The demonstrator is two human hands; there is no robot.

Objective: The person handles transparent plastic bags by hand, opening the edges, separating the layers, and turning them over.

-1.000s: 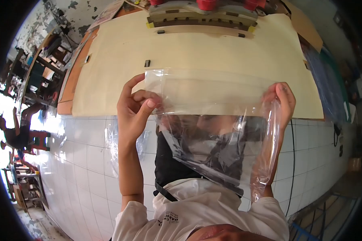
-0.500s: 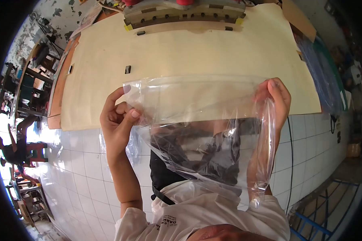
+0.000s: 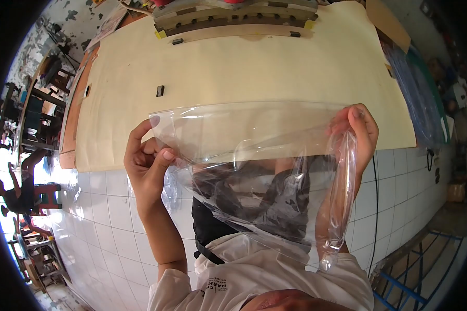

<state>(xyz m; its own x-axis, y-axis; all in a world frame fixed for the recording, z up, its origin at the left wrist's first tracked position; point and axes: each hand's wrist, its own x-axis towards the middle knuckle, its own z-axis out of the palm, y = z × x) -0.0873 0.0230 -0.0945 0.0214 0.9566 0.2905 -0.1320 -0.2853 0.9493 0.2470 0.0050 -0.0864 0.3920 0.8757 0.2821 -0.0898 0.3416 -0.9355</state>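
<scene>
A clear plastic sheet (image 3: pixel 254 135) is stretched between my two hands, above the near edge of a table covered in cream paper (image 3: pixel 233 67). My left hand (image 3: pixel 149 160) pinches its left end, with the thumb in front and a fingertip behind the upper corner. At the right end my right hand (image 3: pixel 359 132) grips the sheet, thumb in front and fingers seen behind the film. The upper edge runs nearly straight from hand to hand. Below, the film sags in shiny folds over my lap and right forearm.
A metal bar fixture (image 3: pixel 236 20) with red parts stands at the table's far side. Small black pieces, one a black block (image 3: pixel 160 90), lie on the paper. Bluish plastic film (image 3: pixel 415 98) hangs at the right edge. Someone sits on a stool (image 3: pixel 47 196) far left.
My left hand has moved slightly left and down, and the sheet's left corner with it. My right hand has shifted a little right and down. The upper edge looks tauter.
</scene>
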